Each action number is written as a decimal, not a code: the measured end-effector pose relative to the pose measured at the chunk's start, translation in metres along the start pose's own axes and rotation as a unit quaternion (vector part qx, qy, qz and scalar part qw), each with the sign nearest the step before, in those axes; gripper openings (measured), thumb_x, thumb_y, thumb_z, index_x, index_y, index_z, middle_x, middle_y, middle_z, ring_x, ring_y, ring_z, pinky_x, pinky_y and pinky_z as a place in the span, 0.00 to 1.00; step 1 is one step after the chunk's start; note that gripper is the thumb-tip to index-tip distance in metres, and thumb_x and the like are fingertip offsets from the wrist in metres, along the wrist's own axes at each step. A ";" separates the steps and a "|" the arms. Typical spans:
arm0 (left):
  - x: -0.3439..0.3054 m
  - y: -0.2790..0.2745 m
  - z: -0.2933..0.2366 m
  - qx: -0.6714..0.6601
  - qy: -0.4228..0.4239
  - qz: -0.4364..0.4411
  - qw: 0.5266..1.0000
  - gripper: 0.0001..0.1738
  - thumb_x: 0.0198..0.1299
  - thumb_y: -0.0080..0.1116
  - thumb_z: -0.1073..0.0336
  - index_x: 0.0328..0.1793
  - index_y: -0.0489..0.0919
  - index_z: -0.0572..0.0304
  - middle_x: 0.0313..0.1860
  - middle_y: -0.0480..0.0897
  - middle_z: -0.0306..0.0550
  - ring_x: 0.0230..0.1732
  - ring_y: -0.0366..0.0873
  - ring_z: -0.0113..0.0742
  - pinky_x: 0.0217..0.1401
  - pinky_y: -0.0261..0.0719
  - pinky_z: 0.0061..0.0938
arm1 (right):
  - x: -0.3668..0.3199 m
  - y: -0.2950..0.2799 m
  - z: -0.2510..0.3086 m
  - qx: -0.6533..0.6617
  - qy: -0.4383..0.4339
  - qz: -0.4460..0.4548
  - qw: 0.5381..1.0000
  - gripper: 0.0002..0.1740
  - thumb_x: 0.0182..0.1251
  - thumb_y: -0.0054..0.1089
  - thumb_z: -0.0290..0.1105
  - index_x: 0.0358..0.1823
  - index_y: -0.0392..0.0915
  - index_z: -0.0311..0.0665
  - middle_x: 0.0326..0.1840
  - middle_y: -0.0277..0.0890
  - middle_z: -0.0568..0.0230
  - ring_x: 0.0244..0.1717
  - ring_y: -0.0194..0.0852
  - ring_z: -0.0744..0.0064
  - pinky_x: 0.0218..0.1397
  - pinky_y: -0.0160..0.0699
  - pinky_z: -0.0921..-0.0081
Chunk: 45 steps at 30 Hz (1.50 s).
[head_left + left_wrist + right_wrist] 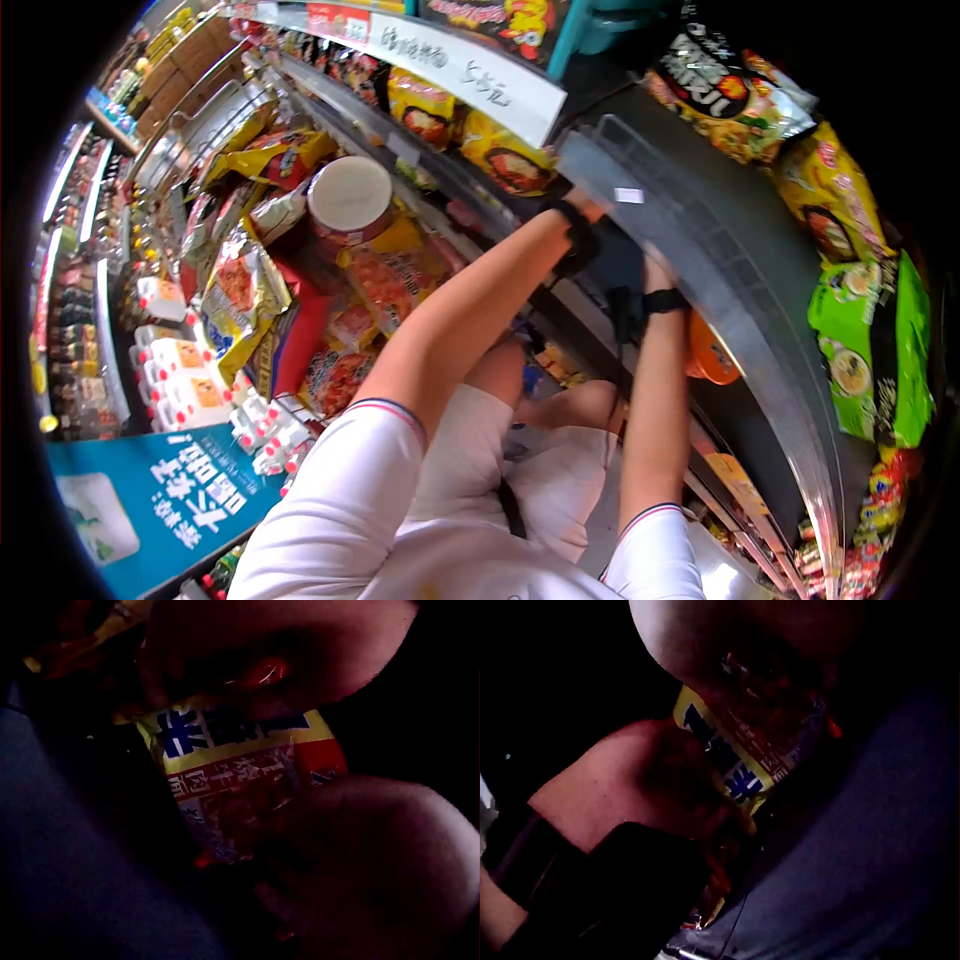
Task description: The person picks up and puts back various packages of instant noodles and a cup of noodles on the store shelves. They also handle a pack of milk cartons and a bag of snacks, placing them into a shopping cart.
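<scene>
Low in the dark shelf space, both hands are around a yellow-and-red instant noodle packet with blue lettering. My left hand grips its yellow edge in the left wrist view. From the opposite, red side my right hand holds it, covering part of the print. Most fingers are lost in shadow. In the head view, the left hand and right hand reach behind a clear shelf guard, which hides the packet. Each wrist wears a black strap.
A basket on the left overflows with noodle packets and a white-lidded tub. Other packets line the shelf behind the price strip. Green packets stand at right, an orange tub beside the right forearm.
</scene>
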State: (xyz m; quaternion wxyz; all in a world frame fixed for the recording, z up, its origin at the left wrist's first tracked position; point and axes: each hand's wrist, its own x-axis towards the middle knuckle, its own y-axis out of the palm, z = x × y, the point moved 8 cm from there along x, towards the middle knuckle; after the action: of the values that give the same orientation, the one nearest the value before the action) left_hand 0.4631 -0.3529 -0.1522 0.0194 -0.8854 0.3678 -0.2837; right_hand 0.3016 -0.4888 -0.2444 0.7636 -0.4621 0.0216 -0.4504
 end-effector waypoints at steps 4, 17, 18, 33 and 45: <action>0.013 0.007 0.004 0.004 0.016 0.000 1.000 0.20 0.64 0.61 0.66 0.59 0.76 0.70 0.52 0.82 0.62 0.56 0.79 0.62 0.58 0.77 0.44 | 0.018 0.011 -0.008 -0.023 0.014 0.022 0.999 0.29 0.78 0.49 0.45 0.70 0.71 0.32 0.70 0.75 0.52 0.67 0.71 0.52 0.73 0.65 0.62; -0.179 -0.069 -0.096 -0.046 -0.068 -0.154 0.985 0.21 0.63 0.52 0.78 0.63 0.75 0.65 0.62 0.77 0.51 0.64 0.75 0.41 0.67 0.74 0.34 | -0.071 -0.035 0.145 0.289 0.070 0.091 0.950 0.19 0.79 0.54 0.34 0.64 0.76 0.32 0.56 0.84 0.57 0.50 0.84 0.62 0.57 0.81 0.68; -0.204 -0.087 -0.111 -0.017 -0.057 -0.185 0.981 0.21 0.59 0.53 0.80 0.60 0.77 0.64 0.62 0.77 0.51 0.64 0.75 0.43 0.68 0.74 0.33 | -0.087 -0.036 0.175 0.403 0.018 0.095 0.910 0.15 0.78 0.55 0.33 0.59 0.80 0.34 0.51 0.87 0.60 0.45 0.86 0.61 0.50 0.83 0.67; -0.286 -0.209 -0.092 0.318 -0.189 -0.239 0.898 0.45 0.65 0.63 0.62 0.78 0.53 0.83 0.73 0.62 0.80 0.75 0.60 0.70 0.78 0.60 0.48 | -0.243 0.050 0.322 0.006 -0.332 0.229 0.915 0.36 0.69 0.58 0.45 0.69 0.66 0.24 0.67 0.70 0.40 0.75 0.58 0.43 0.82 0.46 0.41; -0.290 -0.239 -0.088 0.062 -0.169 -0.349 0.920 0.34 0.69 0.60 0.68 0.76 0.60 0.73 0.67 0.64 0.60 0.65 0.70 0.45 0.65 0.72 0.34 | -0.247 0.032 0.324 0.092 -0.232 0.142 0.958 0.30 0.68 0.58 0.46 0.60 0.76 0.24 0.57 0.82 0.46 0.65 0.74 0.53 0.69 0.66 0.54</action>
State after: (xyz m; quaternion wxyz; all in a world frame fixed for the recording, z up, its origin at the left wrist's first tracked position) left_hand 0.4061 0.0287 -0.1614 0.0357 -0.9894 0.0086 -0.1404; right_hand 0.3218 -0.0862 -0.1774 0.8428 -0.4740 -0.1325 -0.2177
